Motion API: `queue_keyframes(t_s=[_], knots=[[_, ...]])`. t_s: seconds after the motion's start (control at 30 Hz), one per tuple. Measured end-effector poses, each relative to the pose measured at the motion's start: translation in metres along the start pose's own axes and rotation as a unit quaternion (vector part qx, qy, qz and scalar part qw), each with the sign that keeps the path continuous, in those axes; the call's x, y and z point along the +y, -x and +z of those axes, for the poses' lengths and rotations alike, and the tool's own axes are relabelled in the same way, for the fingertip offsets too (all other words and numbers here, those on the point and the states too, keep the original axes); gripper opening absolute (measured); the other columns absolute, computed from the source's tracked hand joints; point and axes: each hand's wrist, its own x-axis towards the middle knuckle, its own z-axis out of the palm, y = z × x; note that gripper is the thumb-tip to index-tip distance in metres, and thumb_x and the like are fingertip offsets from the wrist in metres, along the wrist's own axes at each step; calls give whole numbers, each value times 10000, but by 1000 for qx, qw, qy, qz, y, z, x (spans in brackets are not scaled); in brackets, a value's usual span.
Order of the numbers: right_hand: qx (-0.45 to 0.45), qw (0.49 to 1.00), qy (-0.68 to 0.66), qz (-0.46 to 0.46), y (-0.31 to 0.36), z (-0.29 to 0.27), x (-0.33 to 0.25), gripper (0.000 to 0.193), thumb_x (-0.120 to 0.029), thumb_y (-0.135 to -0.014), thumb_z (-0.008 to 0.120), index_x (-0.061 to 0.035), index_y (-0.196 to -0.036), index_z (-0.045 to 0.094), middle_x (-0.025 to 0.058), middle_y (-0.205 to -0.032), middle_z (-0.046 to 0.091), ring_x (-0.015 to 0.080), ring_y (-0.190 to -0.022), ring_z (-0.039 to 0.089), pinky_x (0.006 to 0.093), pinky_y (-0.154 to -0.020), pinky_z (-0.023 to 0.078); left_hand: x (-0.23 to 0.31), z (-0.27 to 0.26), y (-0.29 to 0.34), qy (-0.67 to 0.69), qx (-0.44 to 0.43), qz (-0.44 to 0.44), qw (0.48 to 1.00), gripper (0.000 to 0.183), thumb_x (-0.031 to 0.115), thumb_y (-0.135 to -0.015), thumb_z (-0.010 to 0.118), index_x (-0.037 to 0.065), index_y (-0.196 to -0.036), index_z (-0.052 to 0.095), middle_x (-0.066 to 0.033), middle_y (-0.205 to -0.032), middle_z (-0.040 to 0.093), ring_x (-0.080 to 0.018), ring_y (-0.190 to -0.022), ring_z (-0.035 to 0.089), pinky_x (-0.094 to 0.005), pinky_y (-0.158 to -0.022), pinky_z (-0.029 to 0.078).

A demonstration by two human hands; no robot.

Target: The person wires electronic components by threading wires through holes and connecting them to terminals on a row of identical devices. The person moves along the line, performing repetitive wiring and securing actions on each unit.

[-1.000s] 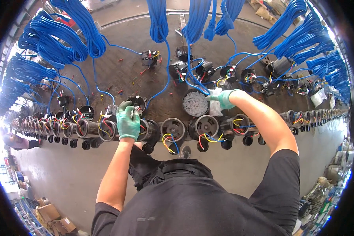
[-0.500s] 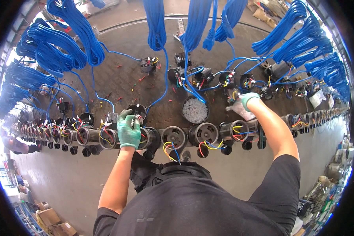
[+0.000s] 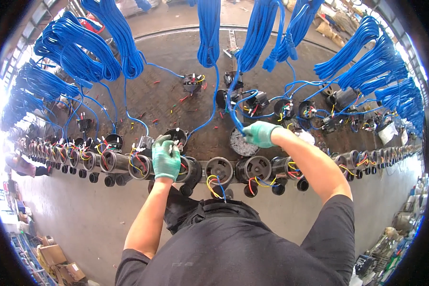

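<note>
Over motor housings (image 3: pixel 219 168), gloved hands (image 3: pixel 166 159).

One view only: head-worn fisheye, upright, unmirrored, looking steeply down over your chest and forearms. Your left hand (image 3: pixel 166 159) and right hand (image 3: pixel 260 133) sit near centre, close to lens. Row of motor housings (image 3: pixel 219 168) crosses mid-frame, bending toward rim. Blue cable bundles (image 3: pixel 105 43) hang at top, farther off. Floor (image 3: pixel 81 224) at bottom. Nothing shared with second view.
</note>
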Motion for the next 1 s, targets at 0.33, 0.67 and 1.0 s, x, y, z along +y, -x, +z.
queue_keyframes(t_s=[0.33, 0.67, 1.0], knots=[[325, 691, -572, -300, 107, -119, -91, 230, -237, -1060, 662, -12, -1083, 706, 37, -756, 629, 213, -771, 734, 356, -687, 585, 0, -1, -1, -22, 15, 48, 999, 201, 114, -888, 747, 46, -1066, 686, -157, -1257, 670, -399, -1244, 589, -483, -1059, 485], [331, 740, -448, -376, 114, -139, -152, 297, -281, -1041, 690, 6, -1114, 702, 89, -843, 721, 201, -786, 747, 320, -723, 602, 127, -25, -84, 235, -197, 31, 951, 470, 244, -947, 816, 36, -1333, 648, -125, -1067, 715, -174, -855, 640, -327, -816, 551], [-42, 994, 93, 23, 15, -40, 37, 289, -152, -906, 609, -57, -1146, 741, 139, -1082, 766, 330, -1004, 735, 448, -903, 581, 122, -66, -66, 532, -102, 58, 838, 338, 370, -1106, 588, 35, -1127, 621, -94, -1016, 694, -189, -852, 701, -348, -787, 580]])
